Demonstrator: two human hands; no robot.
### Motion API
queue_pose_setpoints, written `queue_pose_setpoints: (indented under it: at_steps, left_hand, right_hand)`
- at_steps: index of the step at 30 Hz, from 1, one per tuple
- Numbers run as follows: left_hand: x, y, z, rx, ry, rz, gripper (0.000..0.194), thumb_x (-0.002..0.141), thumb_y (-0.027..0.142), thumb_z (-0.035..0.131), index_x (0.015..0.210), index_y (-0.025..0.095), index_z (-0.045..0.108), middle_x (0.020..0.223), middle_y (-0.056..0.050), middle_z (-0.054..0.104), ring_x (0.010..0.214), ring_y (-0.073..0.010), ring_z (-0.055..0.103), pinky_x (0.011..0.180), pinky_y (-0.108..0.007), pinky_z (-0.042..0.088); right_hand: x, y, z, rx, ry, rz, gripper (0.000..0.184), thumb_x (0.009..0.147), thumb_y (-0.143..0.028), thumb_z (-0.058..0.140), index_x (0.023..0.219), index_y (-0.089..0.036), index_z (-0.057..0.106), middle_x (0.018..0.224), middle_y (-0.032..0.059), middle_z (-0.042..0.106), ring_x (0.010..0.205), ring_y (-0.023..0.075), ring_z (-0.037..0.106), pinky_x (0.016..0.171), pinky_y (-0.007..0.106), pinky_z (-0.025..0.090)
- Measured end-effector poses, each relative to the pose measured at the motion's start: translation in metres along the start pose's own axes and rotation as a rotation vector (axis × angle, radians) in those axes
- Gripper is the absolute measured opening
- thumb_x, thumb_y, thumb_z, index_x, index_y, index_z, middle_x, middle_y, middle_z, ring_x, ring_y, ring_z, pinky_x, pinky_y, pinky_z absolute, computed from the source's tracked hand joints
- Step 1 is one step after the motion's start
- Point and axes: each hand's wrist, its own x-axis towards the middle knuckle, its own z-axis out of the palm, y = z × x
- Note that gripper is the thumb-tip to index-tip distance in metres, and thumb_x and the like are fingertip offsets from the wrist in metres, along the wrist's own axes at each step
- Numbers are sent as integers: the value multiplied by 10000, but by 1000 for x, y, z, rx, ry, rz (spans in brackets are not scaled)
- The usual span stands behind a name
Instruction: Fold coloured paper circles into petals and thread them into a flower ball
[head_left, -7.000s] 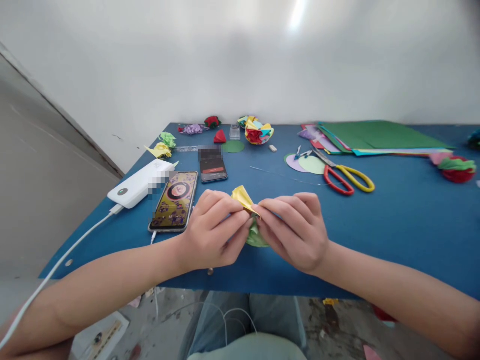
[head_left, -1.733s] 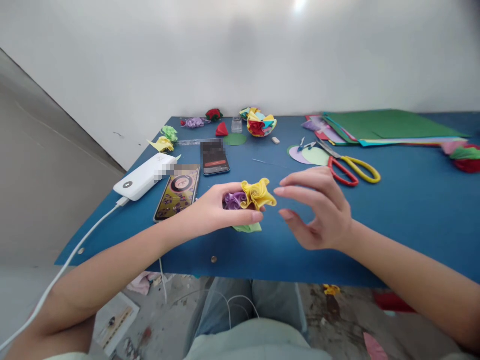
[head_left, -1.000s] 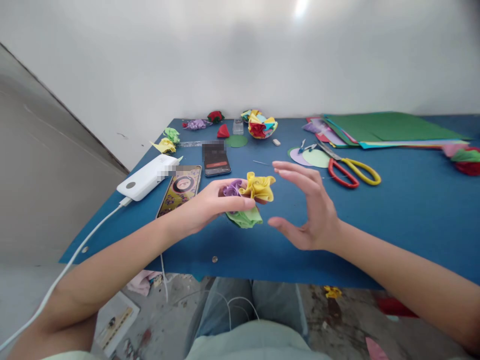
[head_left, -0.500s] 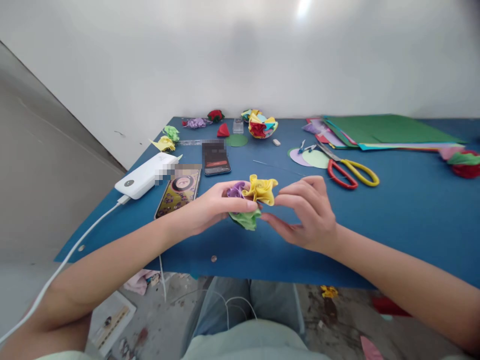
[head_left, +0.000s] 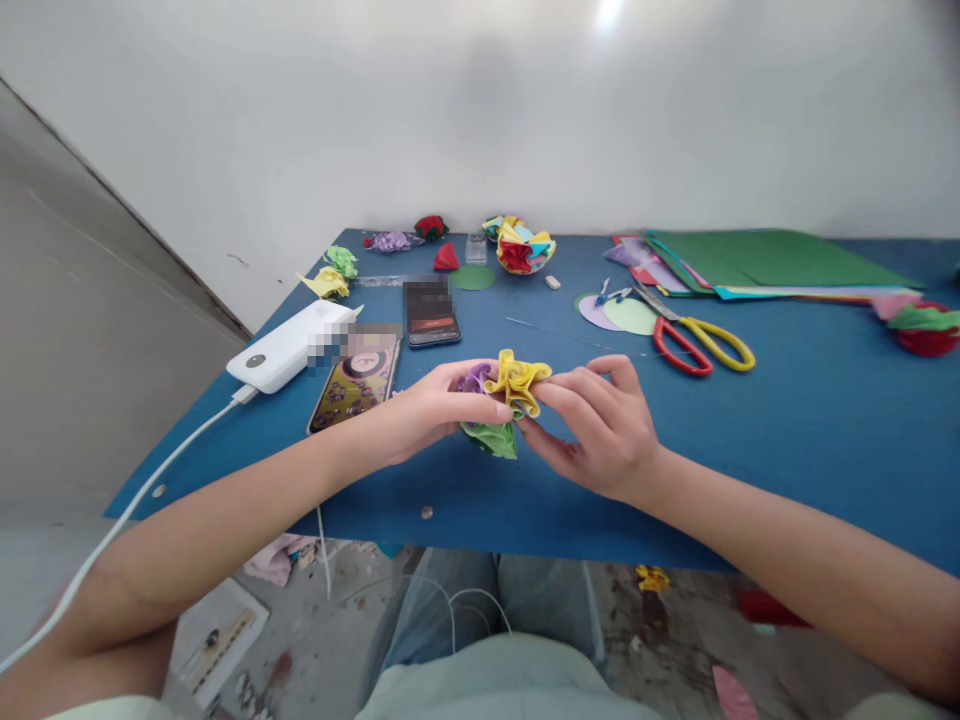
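Note:
Above the table's front part, my left hand (head_left: 435, 410) is closed around a bunch of crumpled paper flowers, its thumb across the front. The bunch has a ruffled yellow flower (head_left: 517, 380) on top, a purple flower (head_left: 476, 380) beside it and a green flower (head_left: 491, 440) underneath. My right hand (head_left: 604, 420) reaches in from the right. Its thumb and forefinger are pinched at the right edge of the yellow flower. The other fingers are curled, and the palm side is hidden.
A white power bank (head_left: 292, 348) with a cable and two phones (head_left: 431, 318) lie left on the blue table (head_left: 787, 450). Scissors (head_left: 701, 345), paper ovals (head_left: 630, 316) and green sheets (head_left: 772, 260) lie right. A multicoloured paper ball (head_left: 525, 250) stands behind.
My right hand has come slightly left, its fingertips now against the yellow flower. The yellow flower has turned so its swirled middle shows more. My left hand keeps its hold.

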Motion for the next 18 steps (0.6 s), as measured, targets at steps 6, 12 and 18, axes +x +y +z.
queue_pose_setpoints:
  at_steps: [6, 12, 18]
  left_hand:
    - [1, -3, 2, 138, 65, 78, 343, 826, 365, 510, 1096, 156, 546, 995, -74, 624, 903, -202, 594, 760, -308, 466]
    - [-6, 1, -5, 1110, 462, 836, 291, 810, 358, 533, 1039, 182, 565, 1095, -92, 557, 1046, -208, 504, 921, -368, 392]
    - [-7, -4, -1, 1589, 264, 1003, 199, 765, 225, 588, 956, 171, 578, 946, -60, 621, 941, -201, 535, 822, -367, 386]
  right_hand:
    - [1, 0, 3, -20, 54, -6, 187, 784, -183, 573, 944, -169, 478, 791, 27, 643, 682, 124, 574, 715, 316, 381]
    - [5, 0, 2, -94, 10, -40, 100, 796, -181, 541, 879, -174, 486, 727, 3, 626, 617, 110, 539, 703, 307, 367]
    - [7, 1, 2, -107, -68, -94, 54, 829, -215, 501, 814, -163, 499, 672, -1, 599, 617, 118, 536, 700, 310, 350]
